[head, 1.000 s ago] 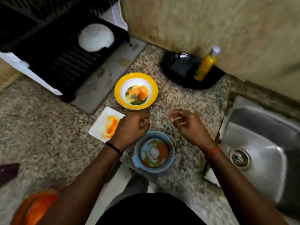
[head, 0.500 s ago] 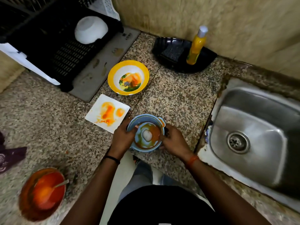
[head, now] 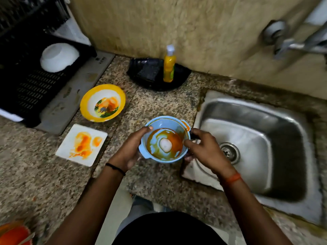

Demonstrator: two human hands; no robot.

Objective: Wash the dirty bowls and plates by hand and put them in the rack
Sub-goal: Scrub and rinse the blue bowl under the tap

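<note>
Blue bowl [head: 165,139], orange sauce inside, held over the counter edge just beside the sink [head: 256,144]. Left hand [head: 130,150] curls round its left wall, thumb on the rim; right hand [head: 205,149] grips the right side, fingers over the rim. Progress: early. One white bowl [head: 59,57] sits upturned in the rack [head: 26,89]. Still dirty: yellow bowl [head: 102,103], square white plate [head: 81,145], this one.

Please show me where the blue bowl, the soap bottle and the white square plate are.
blue bowl [head: 160,123]: head view, clean inner wall.
soap bottle [head: 169,68]: head view, yellow body.
white square plate [head: 70,147]: head view, white left part.
</note>
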